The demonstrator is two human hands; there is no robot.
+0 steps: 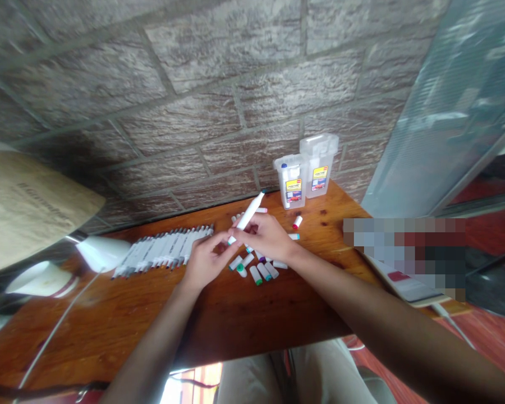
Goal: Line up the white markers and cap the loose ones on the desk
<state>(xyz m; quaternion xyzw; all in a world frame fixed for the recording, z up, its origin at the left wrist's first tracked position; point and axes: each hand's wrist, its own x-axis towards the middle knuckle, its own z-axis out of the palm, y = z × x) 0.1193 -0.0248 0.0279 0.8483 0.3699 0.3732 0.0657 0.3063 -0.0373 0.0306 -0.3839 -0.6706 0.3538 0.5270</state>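
A white marker (251, 212) is held aslant above the table, its dark green tip bare at the upper end. The fingers of my right hand (266, 234) are closed round its middle. My left hand (209, 257) pinches the marker's lower end, where a bit of teal shows. Below and around the hands lie several loose white marker caps (256, 275) with green, teal and purple ends. Further right lies a red-ended cap (297, 223). To the left of my hands, a row of capped-looking white markers (160, 249) lies side by side.
Two clear plastic marker cases (294, 185) stand against the stone wall (219, 112). A white lamp base (103, 253), a white cup-like vessel (46, 279) and a cable (63, 320) occupy the left of the wooden table (122, 325). A blurred-out flat item (404, 258) lies at right.
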